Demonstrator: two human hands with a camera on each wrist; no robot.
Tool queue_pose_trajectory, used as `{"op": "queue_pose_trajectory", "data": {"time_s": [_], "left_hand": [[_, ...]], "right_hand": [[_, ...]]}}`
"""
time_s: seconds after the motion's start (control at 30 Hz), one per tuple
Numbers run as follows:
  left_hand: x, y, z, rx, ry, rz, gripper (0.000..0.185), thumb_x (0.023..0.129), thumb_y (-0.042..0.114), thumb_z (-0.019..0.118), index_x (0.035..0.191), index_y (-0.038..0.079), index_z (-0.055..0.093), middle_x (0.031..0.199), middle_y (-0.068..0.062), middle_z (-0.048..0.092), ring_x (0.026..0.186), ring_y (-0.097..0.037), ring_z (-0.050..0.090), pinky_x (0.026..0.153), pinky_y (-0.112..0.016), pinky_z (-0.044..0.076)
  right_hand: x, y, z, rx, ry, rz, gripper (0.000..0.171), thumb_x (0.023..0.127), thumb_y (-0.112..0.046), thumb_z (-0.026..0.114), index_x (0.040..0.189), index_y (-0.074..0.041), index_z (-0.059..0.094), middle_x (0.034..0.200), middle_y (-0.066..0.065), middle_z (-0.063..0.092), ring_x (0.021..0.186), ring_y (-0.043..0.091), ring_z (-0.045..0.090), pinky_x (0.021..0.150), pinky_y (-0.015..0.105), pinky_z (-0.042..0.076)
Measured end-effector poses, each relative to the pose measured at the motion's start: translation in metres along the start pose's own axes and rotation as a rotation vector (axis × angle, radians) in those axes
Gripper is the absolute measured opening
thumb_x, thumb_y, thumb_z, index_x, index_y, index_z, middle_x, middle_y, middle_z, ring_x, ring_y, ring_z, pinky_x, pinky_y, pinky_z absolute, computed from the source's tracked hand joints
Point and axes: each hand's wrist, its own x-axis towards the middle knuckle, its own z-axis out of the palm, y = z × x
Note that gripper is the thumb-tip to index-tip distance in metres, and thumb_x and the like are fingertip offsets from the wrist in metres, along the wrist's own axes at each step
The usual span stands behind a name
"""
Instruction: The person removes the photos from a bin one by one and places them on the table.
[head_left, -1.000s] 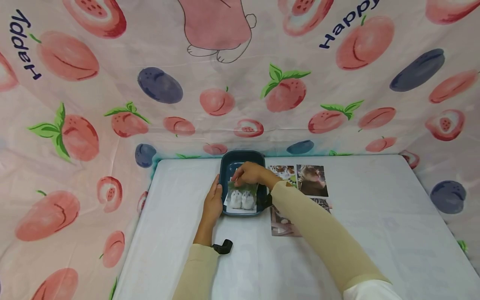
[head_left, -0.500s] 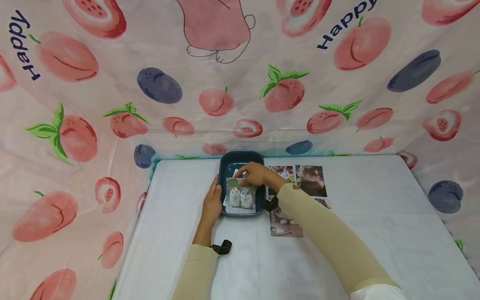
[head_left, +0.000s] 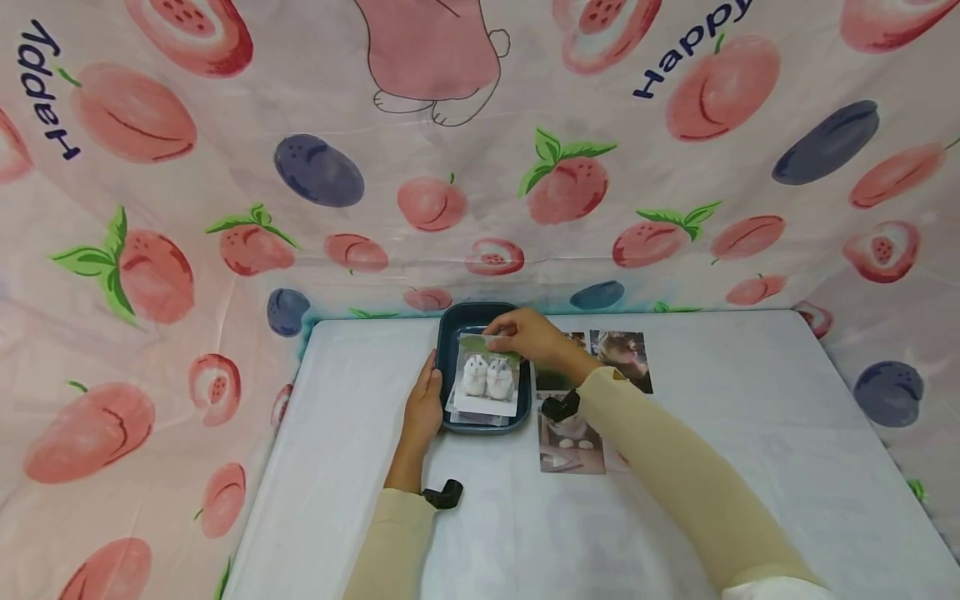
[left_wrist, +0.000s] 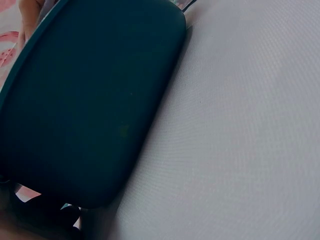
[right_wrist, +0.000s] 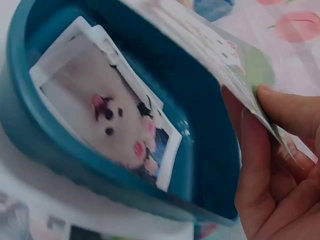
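Bright, even, diffuse lighting; faint soft shadows. Head view sharp, bowed at edges. Left wrist view dim, close, defocused. Right wrist view blurred, soft throughout.

A photo of 2 white hamsters (head_left: 488, 379), w/ a white border, is held tilted over the dark teal tray (head_left: 447, 350), & more pics, top one a white fluffy pet (right_wrist: 112, 120), lie flat inside it.

Glossy paper photo (head_left: 489, 377), smooth tray (head_left: 450, 333)
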Motion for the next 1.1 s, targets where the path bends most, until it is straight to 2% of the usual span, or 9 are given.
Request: {"op": "queue_pose_trajectory", "data": {"time_s": [0.07,0.2,0.27,0.33,0.4,0.53,0.67,0.87,1.1], "left_hand": [[0.000,0.000,0.000,-0.001,0.004,0.008,0.052,0.111,0.044,0.033,0.162,0.034,0.029,0.169,0.002,0.028,0.158,-0.029,0.021,0.127,-0.056,0.018],[0.000,0.001,0.000,-0.004,0.014,0.012,0.051,0.111,0.045,0.033,0.161,0.035,0.030,0.169,0.002,0.028,0.158,-0.029,0.022,0.127,-0.055,0.018],[0.000,0.001,0.000,-0.002,0.016,0.012,0.051,0.111,0.045,0.033,0.161,0.036,0.030,0.169,0.002,0.028,0.158,-0.029,0.022,0.127,-0.055,0.018],[0.001,0.000,0.000,0.000,0.015,0.013,0.051,0.111,0.045,0.033,0.161,0.037,0.030,0.169,0.003,0.028,0.158,-0.029,0.021,0.128,-0.055,0.018],[0.001,0.000,0.000,-0.001,0.016,0.007,0.051,0.111,0.046,0.033,0.161,0.038,0.030,0.169,0.004,0.027,0.158,-0.028,0.021,0.128,-0.055,0.017],[0.002,-0.001,0.001,0.002,0.011,0.003,0.052,0.110,0.048,0.033,0.161,0.038,0.029,0.169,0.004,0.027,0.158,-0.028,0.020,0.128,-0.055,0.017],[0.002,-0.001,0.002,0.000,0.009,0.001,0.052,0.111,0.045,0.033,0.162,0.036,0.029,0.169,0.003,0.027,0.158,-0.029,0.020,0.127,-0.056,0.017],[0.001,0.000,0.001,0.017,0.008,-0.019,0.052,0.110,0.050,0.032,0.161,0.040,0.028,0.169,0.005,0.026,0.158,-0.028,0.020,0.127,-0.055,0.017],[0.000,0.002,0.002,0.009,0.014,-0.032,0.051,0.111,0.045,0.033,0.161,0.038,0.029,0.169,0.005,0.027,0.159,-0.028,0.019,0.128,-0.056,0.016]], "right_hand": [[-0.005,0.000,-0.007,0.004,0.007,-0.006,0.026,0.097,-0.027,0.072,0.121,-0.018,0.074,0.111,0.005,0.073,0.076,0.014,0.058,0.064,0.031,0.052],[-0.017,0.007,-0.024,0.069,0.005,0.014,0.028,0.097,-0.031,0.072,0.122,-0.019,0.073,0.104,0.008,0.070,0.055,0.014,0.042,0.053,0.039,0.044],[-0.023,0.012,-0.032,0.077,0.007,0.019,0.031,0.097,-0.034,0.072,0.124,-0.020,0.072,0.102,0.009,0.068,0.054,0.016,0.041,0.051,0.041,0.044],[-0.028,0.018,-0.040,0.064,0.022,0.017,0.033,0.096,-0.036,0.072,0.125,-0.020,0.072,0.106,0.008,0.068,0.064,0.018,0.053,0.058,0.041,0.049],[-0.035,0.024,-0.048,0.026,0.049,0.006,0.036,0.095,-0.038,0.073,0.126,-0.019,0.072,0.111,0.006,0.069,0.086,0.019,0.063,0.070,0.037,0.055],[-0.052,0.039,-0.063,0.005,0.095,0.016,0.038,0.093,-0.041,0.075,0.124,-0.019,0.073,0.118,0.006,0.067,0.114,0.026,0.061,0.089,0.044,0.055],[-0.075,0.064,-0.081,-0.038,0.125,0.018,0.041,0.093,-0.045,0.074,0.124,-0.020,0.074,0.126,0.008,0.067,0.127,0.031,0.056,0.099,0.053,0.052],[-0.111,0.100,-0.106,-0.071,0.144,0.044,0.042,0.094,-0.045,0.072,0.124,-0.015,0.073,0.129,0.011,0.066,0.117,0.031,0.059,0.089,0.045,0.055],[-0.151,0.132,-0.129,-0.072,0.155,0.152,0.046,0.095,-0.045,0.071,0.126,-0.011,0.071,0.123,0.013,0.065,0.116,0.031,0.057,0.084,0.037,0.053]]}}
